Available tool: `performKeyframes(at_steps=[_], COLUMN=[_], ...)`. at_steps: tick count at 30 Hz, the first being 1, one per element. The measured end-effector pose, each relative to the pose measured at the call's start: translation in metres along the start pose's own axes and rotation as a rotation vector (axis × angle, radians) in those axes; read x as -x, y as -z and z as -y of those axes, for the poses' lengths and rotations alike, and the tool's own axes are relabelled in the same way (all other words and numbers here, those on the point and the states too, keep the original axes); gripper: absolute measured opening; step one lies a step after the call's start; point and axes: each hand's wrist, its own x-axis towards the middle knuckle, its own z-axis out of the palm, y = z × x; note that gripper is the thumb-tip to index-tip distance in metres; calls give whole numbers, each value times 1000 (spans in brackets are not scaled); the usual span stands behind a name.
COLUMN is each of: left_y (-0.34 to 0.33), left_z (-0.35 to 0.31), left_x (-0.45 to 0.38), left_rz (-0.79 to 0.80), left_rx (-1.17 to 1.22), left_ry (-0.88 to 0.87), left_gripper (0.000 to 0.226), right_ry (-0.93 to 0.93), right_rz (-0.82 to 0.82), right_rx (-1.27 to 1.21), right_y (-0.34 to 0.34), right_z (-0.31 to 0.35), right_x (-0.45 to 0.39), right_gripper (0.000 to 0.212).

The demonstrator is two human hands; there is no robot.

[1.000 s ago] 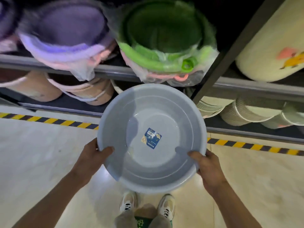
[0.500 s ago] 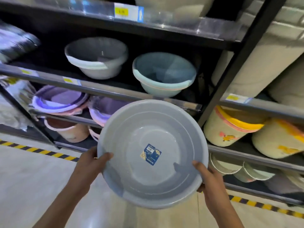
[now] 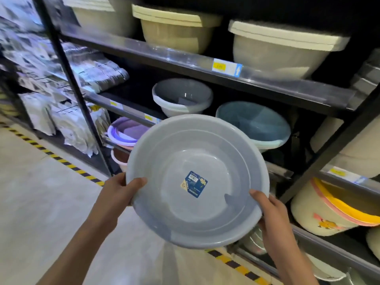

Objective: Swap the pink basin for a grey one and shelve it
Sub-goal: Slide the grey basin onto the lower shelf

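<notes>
I see a round, shallow grey plastic basin (image 3: 197,179) tilted with its open side toward me, a blue square label (image 3: 194,183) stuck at its centre. It hangs in the air in front of the black metal shelf (image 3: 205,73), below the stacked grey basins (image 3: 182,97) there. My left hand (image 3: 120,192) clamps the near-left rim, thumb inside; my right hand (image 3: 271,212) clamps the near-right rim, its fingers behind the wall.

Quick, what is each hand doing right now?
Left hand: closed on the rim of the round grey plastic basin.
Right hand: closed on the same basin's opposite rim.
</notes>
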Motion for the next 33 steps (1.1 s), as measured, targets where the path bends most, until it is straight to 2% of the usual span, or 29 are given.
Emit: performKeyframes(at_steps=[2,6,11,15,20,26,33], left_y=[24,81,158,203,235,243,254], left_z=[0,4,12,9,4,0,-13], left_x=[2,0,-14,-37,-77,-143,-225], left_rz=[-70,-207,-308,-370,-375,-375,-304], left_rx=[6,8,17,38,45,50,97], left_ry=[9,28,23,0,-14,-4,-35], left_gripper=[40,34,35,46,45,39,28], right_ry=[-17,-28,-35,-22,-21,-42,-86], right_rz=[66,154,234,301,337,358,530], right_rx=[2,-5,-64,-82,-26,-73,-163], right_y=[-28,-100,-196,-253,-298,-344,-397], right_z=[4,2,-2,-3,0,7,13], right_x=[-11,-28,-38,-48,-76,-132,-204], right_gripper=[28,27,23,26,38,32,47])
